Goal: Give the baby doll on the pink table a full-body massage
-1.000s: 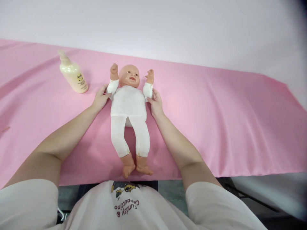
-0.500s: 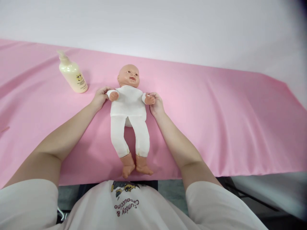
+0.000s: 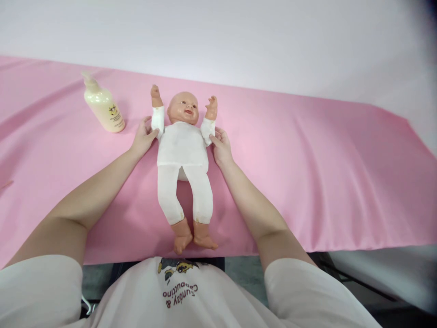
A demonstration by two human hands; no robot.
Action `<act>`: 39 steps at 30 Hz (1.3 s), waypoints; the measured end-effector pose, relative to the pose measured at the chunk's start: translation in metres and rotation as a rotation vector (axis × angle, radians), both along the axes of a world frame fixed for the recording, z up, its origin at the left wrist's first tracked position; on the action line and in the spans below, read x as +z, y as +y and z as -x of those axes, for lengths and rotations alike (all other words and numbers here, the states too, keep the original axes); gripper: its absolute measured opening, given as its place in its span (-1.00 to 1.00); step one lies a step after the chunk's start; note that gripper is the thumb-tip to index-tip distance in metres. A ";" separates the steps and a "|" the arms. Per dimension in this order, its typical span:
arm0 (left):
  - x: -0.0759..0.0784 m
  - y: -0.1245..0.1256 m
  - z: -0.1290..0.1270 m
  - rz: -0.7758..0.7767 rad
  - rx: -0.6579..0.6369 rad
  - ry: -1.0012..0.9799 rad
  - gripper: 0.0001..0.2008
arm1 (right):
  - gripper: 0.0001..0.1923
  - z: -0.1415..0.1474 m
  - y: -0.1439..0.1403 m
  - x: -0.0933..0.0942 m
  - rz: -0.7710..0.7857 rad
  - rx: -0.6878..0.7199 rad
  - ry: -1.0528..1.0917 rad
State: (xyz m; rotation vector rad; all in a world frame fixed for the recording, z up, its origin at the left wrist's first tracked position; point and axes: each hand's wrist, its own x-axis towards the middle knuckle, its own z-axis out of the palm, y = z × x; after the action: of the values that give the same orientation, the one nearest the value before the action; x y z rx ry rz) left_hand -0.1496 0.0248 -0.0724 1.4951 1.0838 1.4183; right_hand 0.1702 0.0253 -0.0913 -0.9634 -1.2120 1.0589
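Observation:
A baby doll (image 3: 183, 146) with a white cloth body and bare feet lies on its back, its head away from me. Both its arms point up beside its head. My left hand (image 3: 144, 136) pinches the doll's arm on the left near the elbow, thumb on top. On the other side, my right hand (image 3: 221, 146) has its thumb and fingers closed on the doll's other arm, also at the elbow. Part of the fingers on each hand is hidden behind the doll's sleeves.
A cream-coloured pump bottle (image 3: 104, 107) stands to the left of the doll's head. Pink cloth (image 3: 273, 150) covers the table, with folds on the right. Behind it rises a white wall (image 3: 218, 41). The table's front edge is close to my body.
The doll's arms have swung from lying bent toward its chest to pointing up beside its head. My hands have stayed at its arms, with the thumbs now on top.

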 end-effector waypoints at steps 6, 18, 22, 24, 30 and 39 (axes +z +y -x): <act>0.010 -0.010 -0.002 -0.151 0.062 0.258 -0.22 | -0.03 0.000 -0.001 -0.005 -0.058 -0.058 -0.124; 0.009 -0.009 0.000 -0.073 0.061 0.285 -0.22 | -0.18 -0.002 -0.002 -0.003 -0.090 -0.072 -0.227; 0.008 -0.006 -0.001 -0.113 0.013 0.227 -0.22 | -0.15 -0.002 -0.001 -0.004 -0.110 -0.005 -0.188; 0.005 -0.003 0.001 -0.110 -0.001 0.210 -0.21 | -0.09 -0.002 0.001 -0.005 -0.114 0.008 -0.140; -0.002 0.005 0.005 -0.069 -0.019 0.186 -0.22 | -0.15 0.000 0.000 -0.001 -0.070 0.059 0.049; 0.018 -0.014 -0.007 -0.133 -0.052 0.132 -0.70 | -0.57 0.001 -0.002 0.005 0.005 0.032 0.233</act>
State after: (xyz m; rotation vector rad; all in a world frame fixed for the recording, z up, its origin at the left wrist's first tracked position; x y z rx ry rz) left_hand -0.1422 0.0104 -0.0540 1.7202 1.0386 1.3952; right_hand 0.1688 0.0235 -0.0864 -0.8015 -1.0361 1.1653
